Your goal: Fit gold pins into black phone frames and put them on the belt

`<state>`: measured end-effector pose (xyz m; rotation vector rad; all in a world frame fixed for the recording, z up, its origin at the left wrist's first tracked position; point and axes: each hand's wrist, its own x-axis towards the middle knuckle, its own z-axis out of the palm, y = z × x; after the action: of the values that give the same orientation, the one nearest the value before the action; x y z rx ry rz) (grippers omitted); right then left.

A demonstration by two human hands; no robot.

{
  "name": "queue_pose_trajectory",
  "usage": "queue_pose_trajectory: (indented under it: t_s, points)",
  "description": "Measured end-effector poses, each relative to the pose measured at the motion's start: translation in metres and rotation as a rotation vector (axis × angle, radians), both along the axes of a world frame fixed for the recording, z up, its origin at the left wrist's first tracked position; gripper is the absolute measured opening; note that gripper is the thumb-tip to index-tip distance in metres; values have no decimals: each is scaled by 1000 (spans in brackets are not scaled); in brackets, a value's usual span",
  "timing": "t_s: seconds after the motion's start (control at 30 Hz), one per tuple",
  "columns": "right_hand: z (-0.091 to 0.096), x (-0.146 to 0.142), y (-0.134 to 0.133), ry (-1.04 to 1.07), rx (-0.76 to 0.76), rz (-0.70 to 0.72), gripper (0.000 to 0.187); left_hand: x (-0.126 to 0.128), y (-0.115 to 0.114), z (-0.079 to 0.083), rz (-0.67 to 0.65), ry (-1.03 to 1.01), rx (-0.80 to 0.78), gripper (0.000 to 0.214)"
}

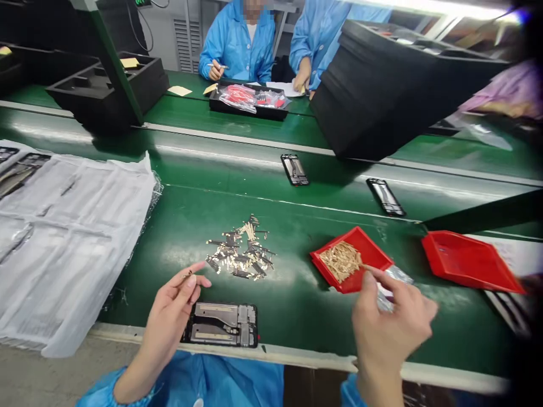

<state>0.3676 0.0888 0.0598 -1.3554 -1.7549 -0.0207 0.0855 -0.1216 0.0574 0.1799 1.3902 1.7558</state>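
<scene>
My left hand pinches a tiny dark-and-gold strip between thumb and fingers. Just below it, at the table's front edge, lies an open phone frame with its metal inside facing up. Beyond the fingertips spreads a loose pile of small black and gold strips. My right hand is over the near right side of a red tray, thumb and forefinger pressed together on a thin tan piece. Many similar tan pieces are heaped inside that tray.
White compartment trays holding phone frames sit at left. Two phone frames lie on the belt. A second red tray stands at right. Black bins rise behind; two people in blue coats sit across, near a black tray.
</scene>
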Motion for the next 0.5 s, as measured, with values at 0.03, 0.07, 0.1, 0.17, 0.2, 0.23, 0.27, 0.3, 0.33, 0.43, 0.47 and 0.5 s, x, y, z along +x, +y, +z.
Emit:
queue_pose_trajectory:
  t_s: [0.03, 0.07, 0.1, 0.17, 0.2, 0.23, 0.27, 0.3, 0.33, 0.43, 0.47, 0.5]
  points:
    - [-1, 12, 12, -101, 25, -17, 33, -4, -1, 1, -65, 15, -27, 49]
    - [-2, 19, 19, -173, 35, -26, 34, -6, -1, 2, -146, 31, -49, 48]
    - [-2, 22, 21, -215, 41, -20, 34, -5, 0, 2, -242, 44, -69, 47]
    - [0, 14, 11, -219, 57, 42, 26, 0, 5, 2, -446, 49, -109, 49]
    - [3, 6, 0, -206, 61, 126, 21, 4, 8, 1, -541, 44, -133, 50]
    - [5, -4, -14, -190, 55, 250, 18, 8, 11, 1, -617, 40, -156, 52]
    - [9, -15, -29, -183, 36, 406, 18, 12, 14, 0, -674, 42, -177, 52]
    - [11, -26, -43, -187, -2, 573, 21, 16, 18, 1, -717, 51, -193, 51]
    - [13, -36, -57, -197, -46, 728, 23, 18, 20, 1, -754, 69, -200, 48]
    - [13, -57, -83, -218, -146, 985, 24, 23, 26, 6, -845, 147, -207, 35]
    - [11, -61, -87, -211, -160, 996, 23, 23, 26, 7, -867, 184, -216, 32]
    - [8, -63, -89, -204, -166, 992, 21, 23, 27, 9, -879, 226, -228, 29]
